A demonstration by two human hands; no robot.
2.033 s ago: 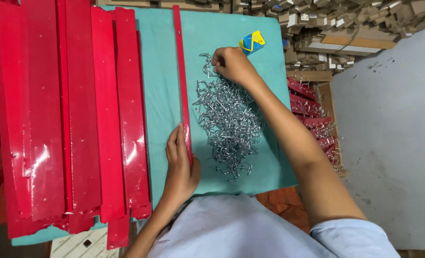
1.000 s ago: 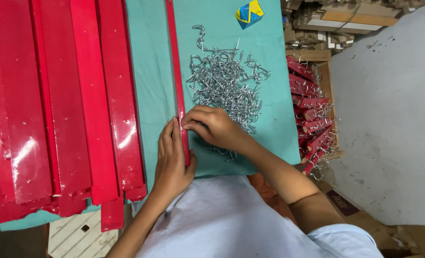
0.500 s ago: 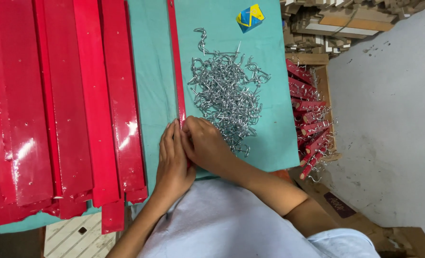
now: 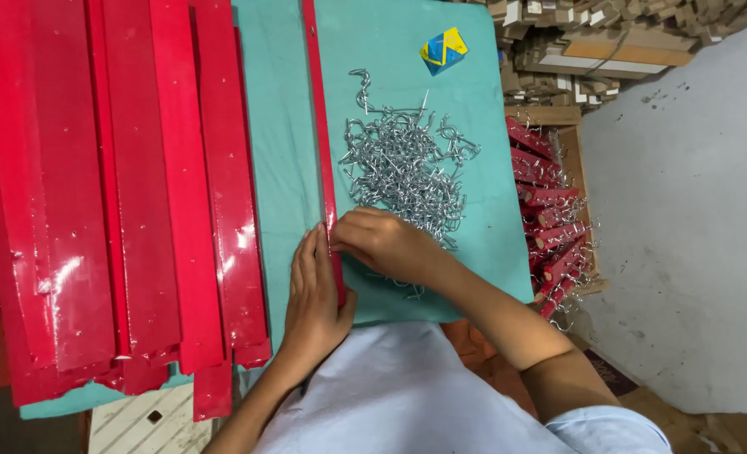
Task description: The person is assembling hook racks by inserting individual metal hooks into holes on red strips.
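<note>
Teal cloth is covering the counter (image 4: 390,50) we are looking down on from a camera worn on the head, with bare grey concrete floor (image 4: 684,210) lying off to the right. We are seeing a single narrow red strip (image 4: 321,143) running lengthwise up the middle of the cloth, from the top edge of the view down to the two hands. Our left hand (image 4: 316,298) is lying flat with its fingers stretched out, pressing on the cloth and resting against the left edge of the strip's near end. Our right hand (image 4: 382,242) is curling over the strip just above the left thumb; its grip is narrow, the fingertips pinched at the strip, though we cannot tell whether a small piece is held between them. Just to the right of the strip, a loose heap of small silver metal hooks (image 4: 407,172) is lying on the cloth, touching the right hand. Wide glossy red panels (image 4: 129,193) are lying side by side and overlapping over the left half of the counter. A small blue and yellow packet (image 4: 443,49) is sitting near the far edge. Beside the counter on the right, a wooden crate (image 4: 571,118) is holding red strips with hooks attached (image 4: 550,227), and stacked cardboard pieces (image 4: 600,34) are lying beyond it.
</note>
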